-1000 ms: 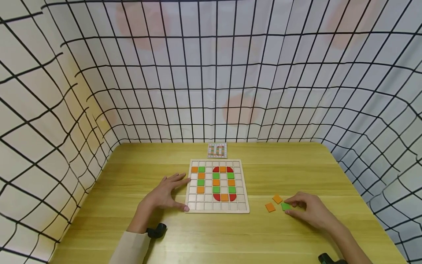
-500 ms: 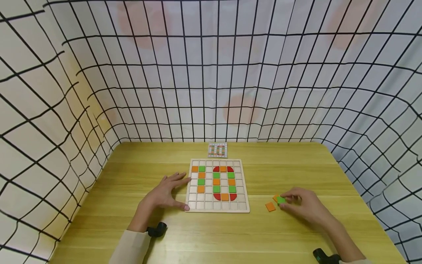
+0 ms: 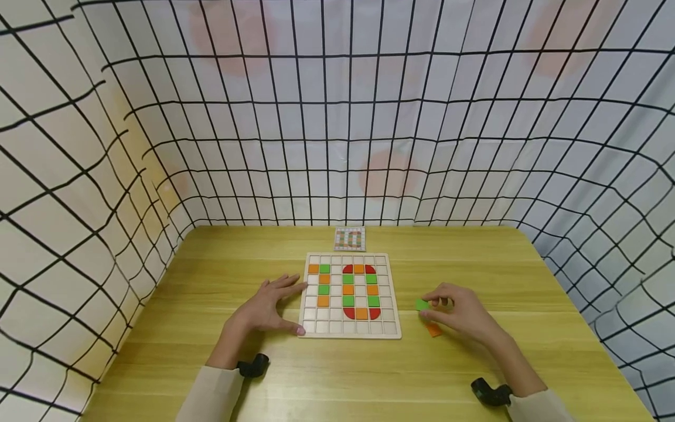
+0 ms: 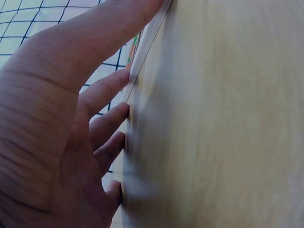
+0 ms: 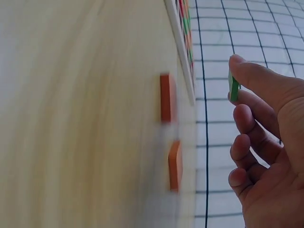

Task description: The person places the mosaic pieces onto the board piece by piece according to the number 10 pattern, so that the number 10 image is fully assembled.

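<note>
In the head view a square grid board (image 3: 337,327) holds orange, green and red tiles laid out like the figures 1 and 0. My left hand (image 3: 266,308) lies at the board's left side, fingers spread, with the thumb at the lower left corner and a fingertip at the left edge. Right of the board, my right hand (image 3: 459,310) pinches a green square tile (image 3: 421,305) between thumb and finger, raised off the table in the right wrist view. Below that hand lie two orange tiles, one nearer the board (image 5: 165,97) and another orange tile (image 5: 175,166); the hand partly hides them from above.
A small printed card (image 3: 350,238) with a coloured grid pattern lies just behind the board. The wooden table (image 3: 343,381) runs back to white walls (image 3: 327,126) with a black grid. Black camera mounts (image 3: 254,366) sit on both wrists.
My right hand has lifted the green tile from beside the orange tiles and carried it left towards the board. The left hand has stayed at the board's edge.
</note>
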Demonstrator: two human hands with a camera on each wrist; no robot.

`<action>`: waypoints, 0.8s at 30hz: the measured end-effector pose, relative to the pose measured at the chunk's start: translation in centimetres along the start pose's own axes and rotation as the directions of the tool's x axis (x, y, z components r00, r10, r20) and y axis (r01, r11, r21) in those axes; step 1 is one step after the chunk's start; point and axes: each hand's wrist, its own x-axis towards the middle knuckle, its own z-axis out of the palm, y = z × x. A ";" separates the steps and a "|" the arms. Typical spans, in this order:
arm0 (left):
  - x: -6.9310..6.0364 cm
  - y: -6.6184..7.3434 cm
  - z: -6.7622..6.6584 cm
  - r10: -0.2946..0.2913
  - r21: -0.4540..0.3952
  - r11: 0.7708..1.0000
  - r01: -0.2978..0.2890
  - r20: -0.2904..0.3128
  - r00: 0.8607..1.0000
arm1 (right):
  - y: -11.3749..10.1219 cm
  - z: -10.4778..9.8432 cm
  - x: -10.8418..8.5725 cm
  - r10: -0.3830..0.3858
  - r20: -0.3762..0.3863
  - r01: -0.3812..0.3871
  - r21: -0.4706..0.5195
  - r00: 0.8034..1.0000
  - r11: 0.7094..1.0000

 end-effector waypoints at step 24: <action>0.3 0.1 -0.1 -0.020 -0.002 1.000 0.020 0.005 1.000 | -9.0 8.9 7.3 -0.084 0.099 0.060 0.221 0.992 0.973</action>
